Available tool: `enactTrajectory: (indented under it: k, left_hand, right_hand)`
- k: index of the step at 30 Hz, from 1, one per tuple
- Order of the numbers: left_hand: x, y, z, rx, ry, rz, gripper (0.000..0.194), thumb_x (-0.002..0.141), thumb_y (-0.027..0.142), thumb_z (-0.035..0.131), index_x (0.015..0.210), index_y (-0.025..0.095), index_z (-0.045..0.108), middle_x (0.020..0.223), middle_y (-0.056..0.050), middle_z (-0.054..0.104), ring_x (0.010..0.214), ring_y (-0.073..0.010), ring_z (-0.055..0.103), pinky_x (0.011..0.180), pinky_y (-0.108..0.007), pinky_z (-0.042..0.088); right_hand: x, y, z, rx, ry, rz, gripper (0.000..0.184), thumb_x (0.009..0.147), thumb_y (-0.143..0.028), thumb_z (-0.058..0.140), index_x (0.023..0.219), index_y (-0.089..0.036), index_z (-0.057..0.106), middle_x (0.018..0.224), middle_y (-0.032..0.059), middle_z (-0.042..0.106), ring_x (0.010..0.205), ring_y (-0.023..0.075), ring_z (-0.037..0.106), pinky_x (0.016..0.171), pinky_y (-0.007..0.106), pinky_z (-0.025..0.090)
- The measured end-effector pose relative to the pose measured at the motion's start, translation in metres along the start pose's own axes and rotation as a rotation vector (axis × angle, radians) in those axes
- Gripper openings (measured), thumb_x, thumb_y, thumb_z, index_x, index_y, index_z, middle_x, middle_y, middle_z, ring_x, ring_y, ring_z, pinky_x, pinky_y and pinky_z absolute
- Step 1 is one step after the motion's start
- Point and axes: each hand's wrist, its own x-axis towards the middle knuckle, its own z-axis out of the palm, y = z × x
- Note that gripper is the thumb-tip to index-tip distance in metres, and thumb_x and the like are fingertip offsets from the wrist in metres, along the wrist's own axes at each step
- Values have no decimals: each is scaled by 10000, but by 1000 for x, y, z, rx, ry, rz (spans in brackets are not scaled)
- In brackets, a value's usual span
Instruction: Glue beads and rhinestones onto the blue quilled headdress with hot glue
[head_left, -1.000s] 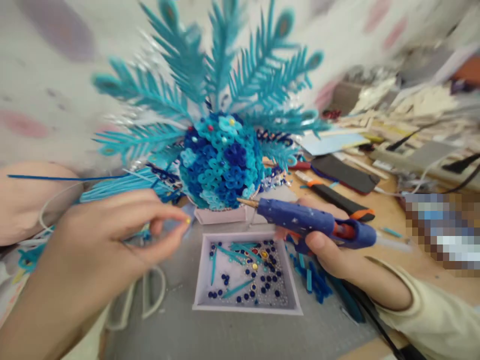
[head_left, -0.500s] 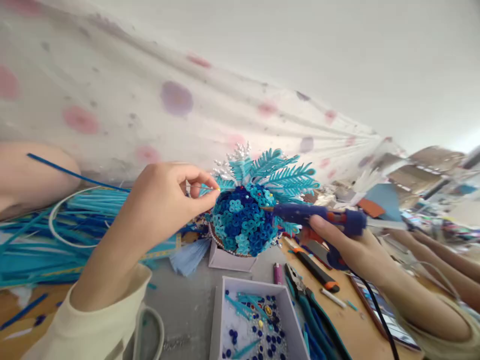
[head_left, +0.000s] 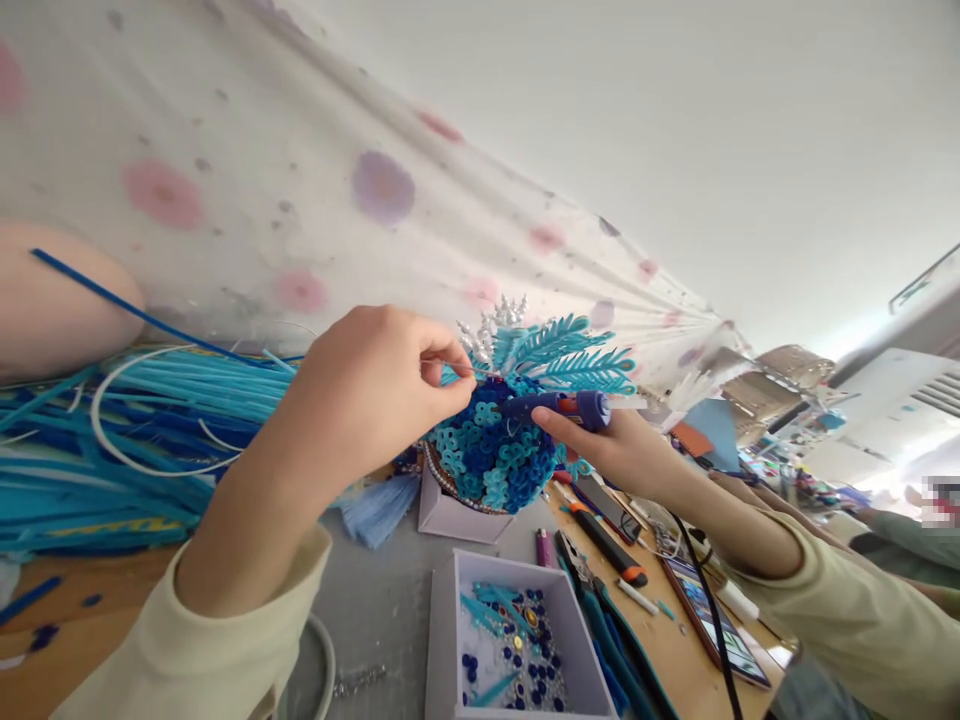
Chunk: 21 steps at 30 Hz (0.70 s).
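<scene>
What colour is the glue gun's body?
The glue gun has a dark blue body; see the head view.

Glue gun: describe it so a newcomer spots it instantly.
Find the ball of blue flowers in the middle of the picture. In front of its upper part, the right hand holds the glue gun, a dark blue body with a pale stick out the back. Unlike the black-and-orange tool lying below, it is gripped in the air.
</scene>
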Motion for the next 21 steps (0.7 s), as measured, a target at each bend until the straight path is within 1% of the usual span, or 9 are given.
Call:
enactTrajectory:
  k: [4,6,10,13,17,21]
  left_hand:
    - [0,0,0,4,-12,-6,84,699,311,725,715,250,781,617,50,608,491,-78,487,508,-236,293]
    - [0,0,0,9,-6,-7,95,695,320,731,721,247,786,612,48,610,500,-84,502,514,-236,295]
    - [-1,1,-2,9,-22,2,75,706,291,729,711,241,785,604,30,625,532,-110,539,530,-249,305]
    - [-2,1,-3,-2,-14,17,57,714,267,730,720,249,784,604,24,637,551,-129,552,546,-263,312]
    - [-1,-1,-4,-18,-17,16,52,712,245,733,700,265,779,599,29,643,546,-140,554,545,-273,307]
    - [-2,-2,-3,-30,-24,33,63,704,228,731,685,273,771,582,35,641,536,-141,551,534,-279,311]
  right_hand:
    - [1,-4,-4,-53,-27,-43,602,921,-738,461,617,-219,491,543,-31,468,529,138,454,493,273,327]
    - [3,-10,-7,-80,-47,-41,600,910,-749,455,623,-222,482,543,-35,455,528,137,437,495,272,319]
    - [11,-19,-11,-168,-84,43,614,873,-784,445,623,-223,448,531,-41,435,514,133,419,507,274,318]
    - [20,-21,-12,-229,-138,118,643,841,-837,420,655,-225,476,530,-34,452,515,146,445,503,283,307]
    - [27,-22,-16,-291,-191,132,643,836,-836,426,654,-224,494,512,-33,452,504,146,442,496,287,288]
    - [27,-26,-19,-355,-213,132,636,836,-820,444,620,-222,465,498,-43,399,492,129,385,488,288,268]
